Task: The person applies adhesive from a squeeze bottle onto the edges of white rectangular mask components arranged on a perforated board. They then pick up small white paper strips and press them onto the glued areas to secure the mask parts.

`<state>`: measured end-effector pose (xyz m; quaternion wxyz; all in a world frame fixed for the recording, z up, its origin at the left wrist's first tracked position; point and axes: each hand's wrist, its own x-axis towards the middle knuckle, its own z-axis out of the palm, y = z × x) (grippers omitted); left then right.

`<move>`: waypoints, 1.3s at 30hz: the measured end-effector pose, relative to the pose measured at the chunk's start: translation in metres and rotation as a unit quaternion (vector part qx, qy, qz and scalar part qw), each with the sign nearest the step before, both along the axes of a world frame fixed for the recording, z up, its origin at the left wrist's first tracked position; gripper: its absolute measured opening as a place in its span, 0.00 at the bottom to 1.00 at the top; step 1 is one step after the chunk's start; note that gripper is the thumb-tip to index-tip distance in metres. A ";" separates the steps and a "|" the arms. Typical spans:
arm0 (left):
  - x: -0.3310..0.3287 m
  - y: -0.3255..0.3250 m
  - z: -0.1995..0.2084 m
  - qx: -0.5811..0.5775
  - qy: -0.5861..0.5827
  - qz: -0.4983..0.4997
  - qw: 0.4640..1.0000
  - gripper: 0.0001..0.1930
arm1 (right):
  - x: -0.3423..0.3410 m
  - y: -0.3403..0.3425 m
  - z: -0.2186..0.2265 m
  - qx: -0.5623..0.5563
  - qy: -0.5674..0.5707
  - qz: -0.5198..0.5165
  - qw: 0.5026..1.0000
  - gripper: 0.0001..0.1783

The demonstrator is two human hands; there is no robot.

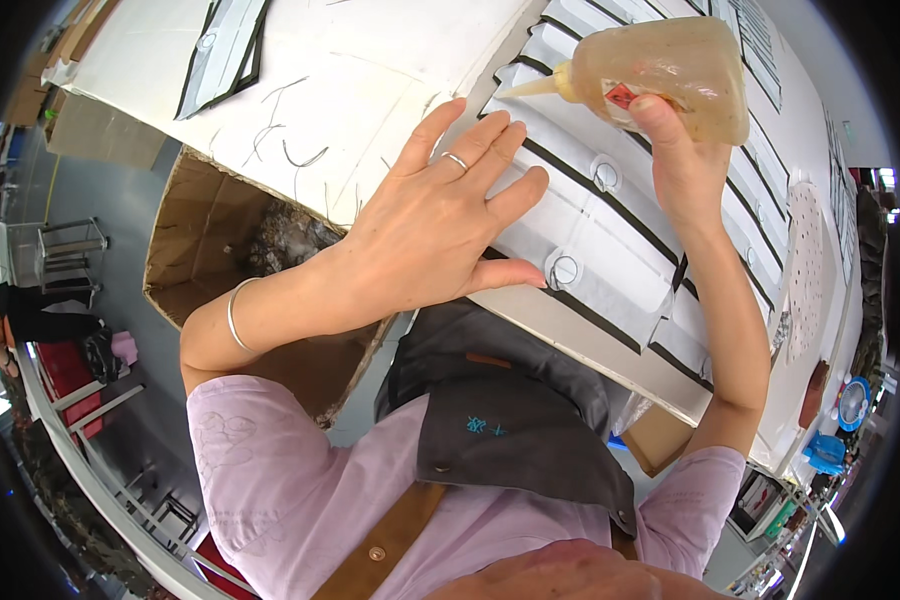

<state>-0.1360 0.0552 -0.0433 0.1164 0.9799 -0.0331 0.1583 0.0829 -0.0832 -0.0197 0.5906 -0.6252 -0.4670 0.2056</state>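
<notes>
At the left we see an open cardboard box (175,235) beside the white counter (370,60), which bears a folded black-edged strip (222,60). Next comes the left grip (450,205), fingers spread, grasping nothing that we can see; its thumb tip is just beside a round disc (563,270) on the black-edged white panels (615,235), though we cannot tell whether it presses there. Farther right, the right grip (682,150) grasps a translucent squeeze bottle (670,62) above those panels. We find the bottle's long axis running left to right, its tapered spout (532,88) pointing left, just beyond the left grip's fingertips.
</notes>
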 end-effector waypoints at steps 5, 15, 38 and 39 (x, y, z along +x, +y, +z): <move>0.007 0.001 -0.005 -0.017 0.008 -0.003 1.000 0.42 | 0.001 0.003 -0.013 0.053 -0.048 0.003 0.997 0.34; 0.009 -0.002 -0.007 -0.012 -0.005 -0.005 1.000 0.43 | 0.018 0.009 -0.016 0.053 -0.195 -0.057 0.978 0.36; 0.044 0.015 0.007 -0.016 -0.016 -0.026 0.999 0.39 | 0.081 0.020 0.016 0.253 0.094 -0.092 0.959 0.23; 0.050 0.016 0.007 -0.016 -0.019 -0.031 0.999 0.38 | 0.100 0.015 0.004 0.198 0.063 -0.095 0.974 0.21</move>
